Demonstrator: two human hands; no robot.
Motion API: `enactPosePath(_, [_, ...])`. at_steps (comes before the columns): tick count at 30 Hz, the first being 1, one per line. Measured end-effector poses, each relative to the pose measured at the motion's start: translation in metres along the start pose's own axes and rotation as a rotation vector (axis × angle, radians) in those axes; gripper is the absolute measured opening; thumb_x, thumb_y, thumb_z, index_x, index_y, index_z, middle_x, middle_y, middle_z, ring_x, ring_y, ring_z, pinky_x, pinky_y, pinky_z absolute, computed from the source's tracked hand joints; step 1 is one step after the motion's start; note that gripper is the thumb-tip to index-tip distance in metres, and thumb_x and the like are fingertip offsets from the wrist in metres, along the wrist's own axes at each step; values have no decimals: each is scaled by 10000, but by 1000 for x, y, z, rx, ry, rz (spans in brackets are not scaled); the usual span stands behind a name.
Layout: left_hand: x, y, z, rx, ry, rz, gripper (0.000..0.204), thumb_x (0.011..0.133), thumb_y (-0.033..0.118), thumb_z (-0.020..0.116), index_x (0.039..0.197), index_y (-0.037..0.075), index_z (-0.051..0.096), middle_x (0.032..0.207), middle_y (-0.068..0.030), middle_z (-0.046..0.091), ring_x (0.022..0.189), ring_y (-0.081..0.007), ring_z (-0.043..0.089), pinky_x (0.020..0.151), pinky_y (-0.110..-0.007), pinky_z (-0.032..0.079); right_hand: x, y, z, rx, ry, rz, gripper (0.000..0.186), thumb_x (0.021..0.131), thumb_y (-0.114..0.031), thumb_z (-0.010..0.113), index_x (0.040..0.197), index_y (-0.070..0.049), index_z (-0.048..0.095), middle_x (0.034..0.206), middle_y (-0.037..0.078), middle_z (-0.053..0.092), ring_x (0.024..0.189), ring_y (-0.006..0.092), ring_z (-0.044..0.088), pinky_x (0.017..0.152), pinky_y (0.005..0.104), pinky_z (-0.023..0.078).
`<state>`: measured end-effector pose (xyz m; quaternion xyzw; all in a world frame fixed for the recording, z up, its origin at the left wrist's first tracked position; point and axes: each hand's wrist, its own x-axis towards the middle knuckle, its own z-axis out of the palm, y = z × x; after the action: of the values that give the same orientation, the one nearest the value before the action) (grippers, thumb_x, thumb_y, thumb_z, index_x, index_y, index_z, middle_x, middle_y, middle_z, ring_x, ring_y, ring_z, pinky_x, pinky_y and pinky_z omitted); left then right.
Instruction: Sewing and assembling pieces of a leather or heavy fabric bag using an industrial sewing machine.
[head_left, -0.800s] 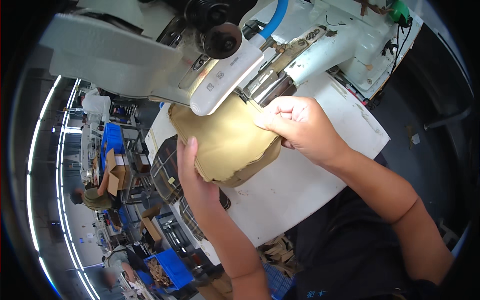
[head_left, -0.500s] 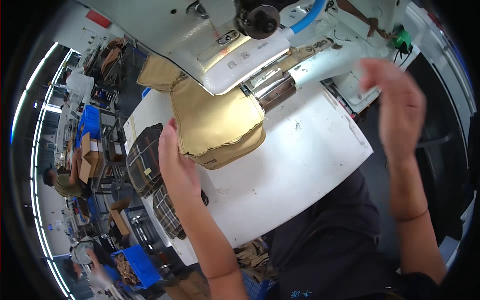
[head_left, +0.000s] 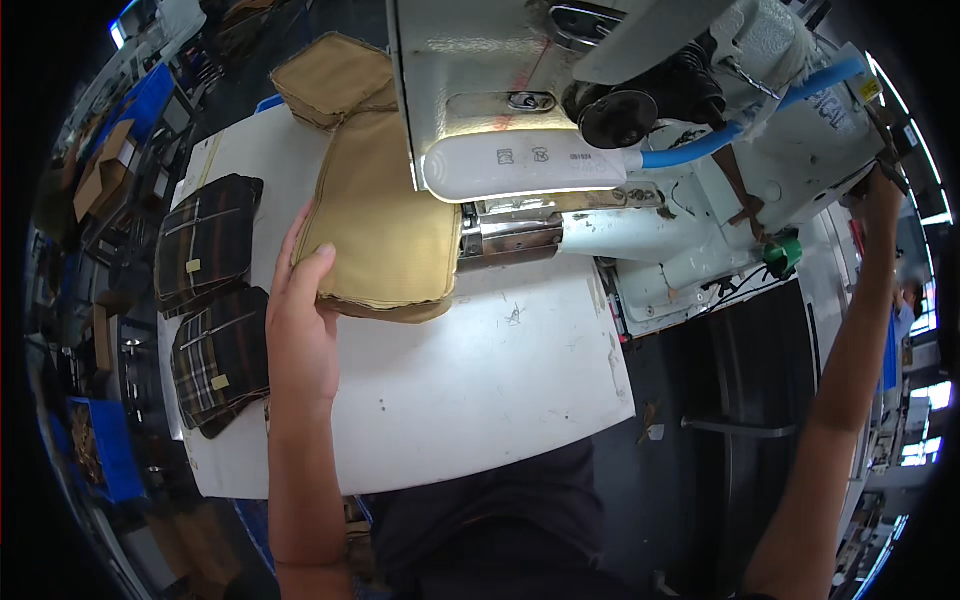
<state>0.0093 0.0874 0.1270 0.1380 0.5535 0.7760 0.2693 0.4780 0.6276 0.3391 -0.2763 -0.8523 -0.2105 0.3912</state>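
Note:
A tan fabric pouch (head_left: 385,225) lies on the white table, with a second tan panel (head_left: 335,80) joined at its far end. Its right edge meets the metal cylinder arm (head_left: 512,238) of a sewing machine (head_left: 440,70), whose head hides part of the cloth. My left hand (head_left: 305,310) grips the pouch's left edge, thumb on top and the other fingers along the side. Far to the right, my right hand (head_left: 880,200) reaches to the machine's right end, fingers bent near a dark part; what they hold is too unclear to name.
Two stacks of dark plaid pouches, one farther (head_left: 205,240) and one nearer (head_left: 225,355), lie on the left of the white table (head_left: 480,380). A blue hose (head_left: 700,150) runs across the machine. Blue crates (head_left: 115,450) and cardboard boxes (head_left: 105,170) stand beyond the table at left.
My right hand has moved right and away from me, to the machine's far right end. My left hand keeps to the pouch's left edge. The view has turned, so the pouch appears farther left.

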Motion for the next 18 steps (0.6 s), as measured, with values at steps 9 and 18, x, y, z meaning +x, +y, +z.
enactPosePath(9, [4,-103,-115,-140,147,20,546,1032,155,492,1525,-76,462,1476,-168,572,1365,-252,560,1164,-382,418,20,-48,12,669,261,496,296,1012,-142,603,1208,29,743,1084,82,765,940,178,710,840,327,563])
enactPosePath(18, [-10,-113,-110,117,224,153,518,1062,168,484,1512,-89,475,1465,-167,574,1324,-255,581,1142,-370,426,-4,-58,70,829,695,456,299,998,-255,691,1168,-25,777,931,152,780,800,175,680,751,266,523])
